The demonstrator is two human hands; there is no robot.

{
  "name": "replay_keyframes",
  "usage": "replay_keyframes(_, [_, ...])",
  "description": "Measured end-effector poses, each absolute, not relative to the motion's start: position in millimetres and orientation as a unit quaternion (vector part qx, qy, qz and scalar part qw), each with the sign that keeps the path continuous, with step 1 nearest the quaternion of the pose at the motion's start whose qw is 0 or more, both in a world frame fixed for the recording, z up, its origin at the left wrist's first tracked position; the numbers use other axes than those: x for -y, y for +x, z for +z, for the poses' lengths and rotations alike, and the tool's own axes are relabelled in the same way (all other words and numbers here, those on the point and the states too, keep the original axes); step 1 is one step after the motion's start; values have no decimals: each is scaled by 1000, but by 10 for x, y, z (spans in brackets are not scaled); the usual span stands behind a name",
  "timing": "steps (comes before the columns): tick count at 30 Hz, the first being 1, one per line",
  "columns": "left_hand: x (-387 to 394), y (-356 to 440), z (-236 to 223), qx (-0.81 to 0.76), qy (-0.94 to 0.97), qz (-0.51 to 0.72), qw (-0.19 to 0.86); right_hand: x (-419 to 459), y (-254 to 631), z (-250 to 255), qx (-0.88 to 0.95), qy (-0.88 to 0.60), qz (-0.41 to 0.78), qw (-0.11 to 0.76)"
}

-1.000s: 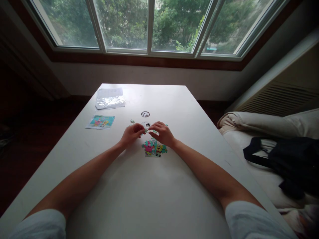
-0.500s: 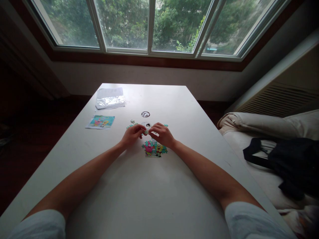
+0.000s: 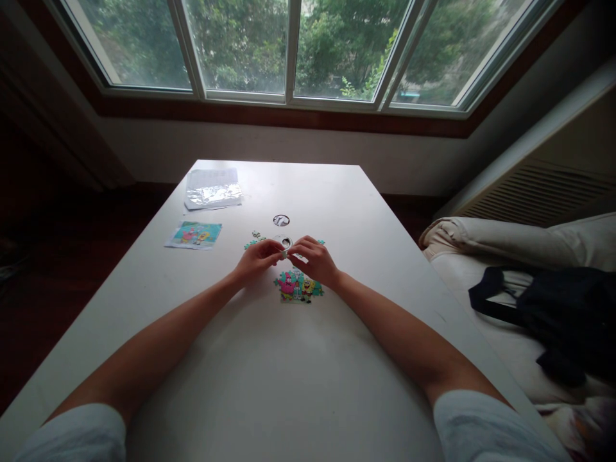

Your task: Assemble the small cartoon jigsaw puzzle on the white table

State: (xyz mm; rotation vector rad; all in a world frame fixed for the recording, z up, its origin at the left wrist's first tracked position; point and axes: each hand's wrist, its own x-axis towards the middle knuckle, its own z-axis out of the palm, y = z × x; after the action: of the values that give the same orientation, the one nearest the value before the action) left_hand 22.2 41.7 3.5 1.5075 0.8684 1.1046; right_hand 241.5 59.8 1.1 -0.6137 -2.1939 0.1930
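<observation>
My left hand [image 3: 258,262] and my right hand [image 3: 314,260] meet over the middle of the table, thumbs and fingers pinched. Between their fingertips is a small, pale green jigsaw piece [image 3: 283,255], partly covered by the fingers. Just nearer to me lies a partly joined jigsaw puzzle [image 3: 297,288] with a pink starfish figure and a yellow square figure. Loose jigsaw pieces [image 3: 255,236] lie beyond my left hand, and a few more [image 3: 321,242] show past my right hand. A round, clear-rimmed item [image 3: 287,242] sits right behind the fingertips.
A dark-rimmed disc [image 3: 282,220] lies farther back on the white table [image 3: 308,385]. To the left are a printed picture sheet [image 3: 195,235] and a clear plastic bag with papers [image 3: 213,189]. A sofa [image 3: 500,244] with a black bag [image 3: 568,314] stands at the right.
My left fingers have closed in slightly toward the right fingertips around the small piece. The right hand and the puzzle look nearly unchanged.
</observation>
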Motion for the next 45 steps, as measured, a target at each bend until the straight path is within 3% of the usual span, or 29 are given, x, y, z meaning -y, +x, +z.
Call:
replay_keyframes(22, [-413, 211, 19, -363, 619, 448, 533, -633, 2452, -31, 857, -288, 103, 415])
replay_keyframes(29, [-384, 157, 30, -395, 766, 371, 347, -685, 2464, -89, 871, -286, 106, 386])
replay_keyframes(33, [-384, 146, 28, -399, 780, 356, 326, -700, 2473, -113, 882, -284, 101, 362])
replay_keyframes(37, [-411, 93, 22, -386, 783, 330, 359, -709, 2483, -131, 892, -278, 98, 343])
replay_keyframes(45, [-470, -109, 257, -320, 749, 236, 530, -723, 2475, -172, 900, -273, 92, 328])
